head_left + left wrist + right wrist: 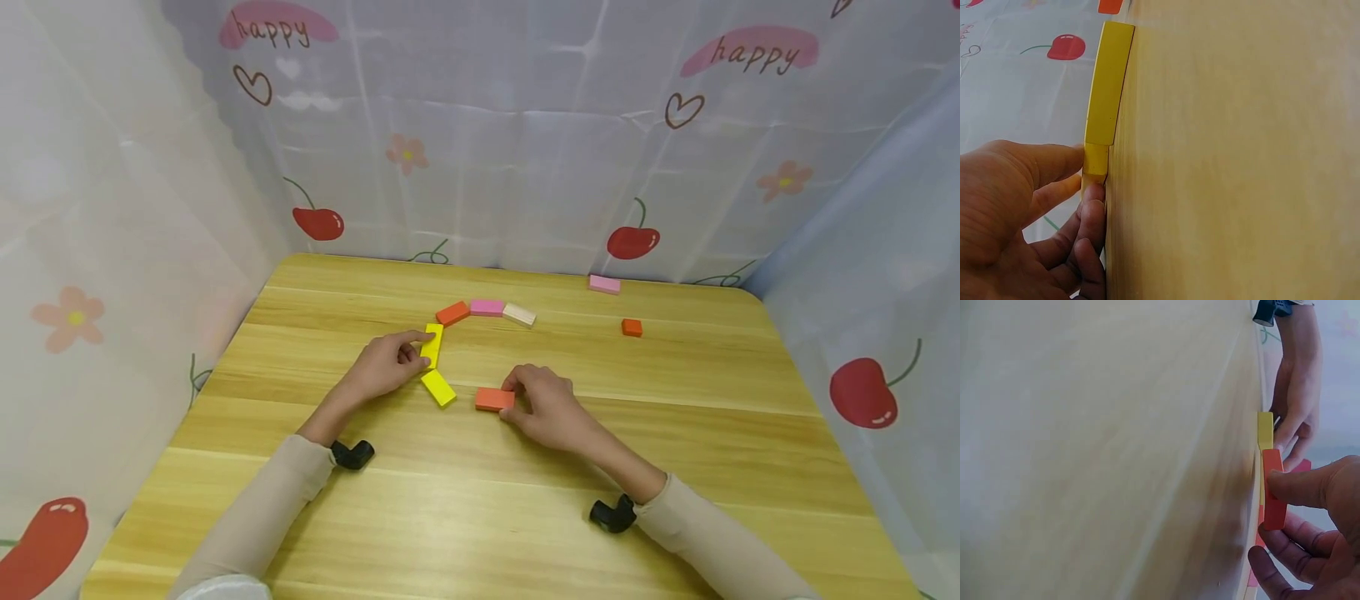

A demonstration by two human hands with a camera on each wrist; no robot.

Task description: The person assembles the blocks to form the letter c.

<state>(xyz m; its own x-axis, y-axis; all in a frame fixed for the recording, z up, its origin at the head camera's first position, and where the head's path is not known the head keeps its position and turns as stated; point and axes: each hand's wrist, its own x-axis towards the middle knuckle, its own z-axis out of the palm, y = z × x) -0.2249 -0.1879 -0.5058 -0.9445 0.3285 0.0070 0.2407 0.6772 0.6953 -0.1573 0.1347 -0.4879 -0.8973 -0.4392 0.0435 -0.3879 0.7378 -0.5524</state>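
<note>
Orange block (491, 400), long axis left-to-right, pinched in right hand (552, 410)

We look over a yellowish wooden table (480, 521) with rounded far corners. Along its far edge we see a whitish curtain (495, 200) printed with cherries (633, 242), flowers (407, 155), hearts (685, 111) and the word "happy" (756, 56); more sheeting (150, 217) hangs past the left and right edges. Soft light brightens the table toward its near edge.

On the table (480, 517), two yellow blocks (438, 388), an orange block (453, 314), pink block (487, 308) and pale block (519, 315) curve; two others (604, 285) lie far right.
</note>
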